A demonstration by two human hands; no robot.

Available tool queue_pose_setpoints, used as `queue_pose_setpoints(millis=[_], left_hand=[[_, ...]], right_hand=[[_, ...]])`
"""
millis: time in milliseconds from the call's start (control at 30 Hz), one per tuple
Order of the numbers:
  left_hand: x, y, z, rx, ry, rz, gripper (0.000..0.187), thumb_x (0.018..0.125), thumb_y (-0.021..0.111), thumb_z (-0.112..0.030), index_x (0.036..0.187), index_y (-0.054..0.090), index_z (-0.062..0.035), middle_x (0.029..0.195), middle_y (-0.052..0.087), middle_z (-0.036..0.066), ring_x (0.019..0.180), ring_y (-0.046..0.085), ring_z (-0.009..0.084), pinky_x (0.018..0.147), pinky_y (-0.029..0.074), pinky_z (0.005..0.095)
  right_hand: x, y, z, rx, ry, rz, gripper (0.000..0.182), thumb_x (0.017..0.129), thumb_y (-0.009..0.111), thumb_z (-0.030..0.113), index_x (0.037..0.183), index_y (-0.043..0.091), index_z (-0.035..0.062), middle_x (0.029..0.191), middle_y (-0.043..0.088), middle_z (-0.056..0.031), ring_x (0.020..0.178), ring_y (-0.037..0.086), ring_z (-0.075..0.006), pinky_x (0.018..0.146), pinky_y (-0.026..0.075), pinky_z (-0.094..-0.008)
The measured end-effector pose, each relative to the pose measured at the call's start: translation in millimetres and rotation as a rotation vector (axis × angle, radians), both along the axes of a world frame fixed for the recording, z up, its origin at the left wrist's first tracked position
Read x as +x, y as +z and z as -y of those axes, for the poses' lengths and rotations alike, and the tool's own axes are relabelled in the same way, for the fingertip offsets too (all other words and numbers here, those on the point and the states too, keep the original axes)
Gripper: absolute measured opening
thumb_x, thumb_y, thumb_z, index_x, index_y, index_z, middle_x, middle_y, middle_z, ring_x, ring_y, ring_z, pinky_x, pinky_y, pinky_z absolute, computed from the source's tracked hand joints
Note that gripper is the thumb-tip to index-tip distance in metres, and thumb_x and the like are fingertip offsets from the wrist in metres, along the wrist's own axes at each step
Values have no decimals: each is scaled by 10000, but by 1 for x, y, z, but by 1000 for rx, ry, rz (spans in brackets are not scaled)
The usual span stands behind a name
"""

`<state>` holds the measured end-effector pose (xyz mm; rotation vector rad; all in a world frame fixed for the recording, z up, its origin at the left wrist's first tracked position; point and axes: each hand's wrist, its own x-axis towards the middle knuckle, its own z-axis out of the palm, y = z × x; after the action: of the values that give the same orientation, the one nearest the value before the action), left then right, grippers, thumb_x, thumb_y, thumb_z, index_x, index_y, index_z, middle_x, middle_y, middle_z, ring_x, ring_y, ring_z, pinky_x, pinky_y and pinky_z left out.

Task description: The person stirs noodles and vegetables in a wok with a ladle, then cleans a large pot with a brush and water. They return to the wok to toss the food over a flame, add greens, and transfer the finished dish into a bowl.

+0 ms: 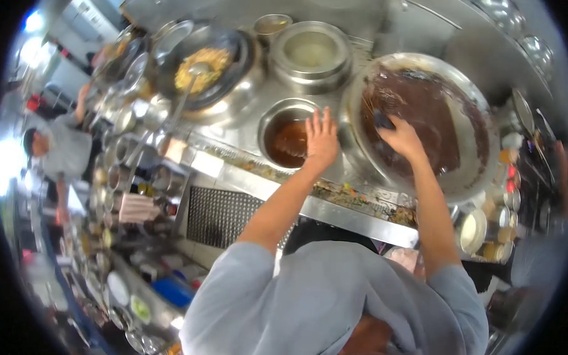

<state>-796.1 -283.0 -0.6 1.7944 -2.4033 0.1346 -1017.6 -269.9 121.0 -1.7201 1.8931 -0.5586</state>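
My right hand (403,138) is closed around the dark handle of a wok brush (382,120), whose thin strands point toward the left wall of a large wok (471,178). Dark brown liquid (424,113) covers much of the wok's inside, with pale metal bare on the right. My left hand (323,138) is open, fingers spread, over the right side of a round pot (265,128) sunk in the counter. Reddish-brown liquid (288,143) lies in that pot.
Another wok (168,79) at the left holds chopped yellowish food and a ladle (190,86). A lidless steel pot (309,72) with cloudy liquid stands behind. Food scraps line the counter's front gutter (346,195). Containers (473,231) crowd the right; a person (63,145) stands far left.
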Motion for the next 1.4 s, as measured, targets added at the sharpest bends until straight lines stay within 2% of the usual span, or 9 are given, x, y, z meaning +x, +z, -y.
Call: queue_pose_setpoints(millis=[133,233,333,467,700,933,1033,1133,1400], left_hand=[[-1,1,19,82,-40,84,546,936,440,-193,1461,405,-49,1629,61,176,1490,6,432,1176,56,605],[23,-2,29,181,-36,50,542,949,435,-207,1471,395,-67,1629,67,174,1496,20,411,1181,49,595],[47,3,39,180,-42,123,524,983,380,-228,1482,370,-69,1621,111,179,1501,84,358,1185,74,571],[68,0,55,113,-59,-88,575,958,486,-265,1479,361,-56,1602,148,211,1494,116,361,1181,119,557],[91,3,58,54,-13,-38,722,911,594,-339,1507,295,-62,1593,164,224,1486,148,367,1186,162,528],[26,52,17,122,-563,-290,836,845,714,-305,1522,265,-104,1589,190,196,1464,209,376,1194,217,483],[2,50,15,106,-759,-320,748,853,704,-304,1477,353,-88,1574,250,177,1458,232,363,1183,244,487],[-7,39,25,131,-755,-270,486,832,721,-296,1227,589,-47,1491,405,170,1445,275,350,1170,262,509],[-17,27,50,61,-910,-170,416,694,767,-144,1079,630,-67,1166,630,80,1205,526,270,1139,334,466]], right_hand=[[-6,33,-22,71,85,-24,525,756,648,336,1189,657,38,1044,692,-227,989,675,-354,866,506,-403],[-20,-8,28,88,-80,78,516,729,650,350,1134,682,32,1017,689,-254,987,679,-368,864,518,-414],[7,-26,35,68,-156,-115,644,763,625,341,1313,557,15,1168,630,-292,1118,613,-402,974,482,-434],[26,39,-22,144,-22,-66,591,752,605,331,1245,606,5,1138,648,-280,1091,623,-404,963,480,-444],[24,-1,56,34,-178,-41,482,759,597,319,1147,669,41,1100,665,-269,1095,624,-401,936,478,-445],[-1,-12,77,28,-219,134,486,754,631,311,1119,677,-6,1034,687,-270,1016,677,-360,881,508,-406],[10,-10,76,-20,-196,24,455,757,609,295,1085,682,-12,1034,683,-275,1014,670,-375,883,506,-430],[32,13,26,41,-100,-125,519,762,589,348,1152,656,11,1136,643,-285,1114,613,-407,977,471,-446],[6,-2,59,120,-281,0,517,778,636,347,1175,642,16,1226,623,-246,1140,603,-388,971,489,-440]])
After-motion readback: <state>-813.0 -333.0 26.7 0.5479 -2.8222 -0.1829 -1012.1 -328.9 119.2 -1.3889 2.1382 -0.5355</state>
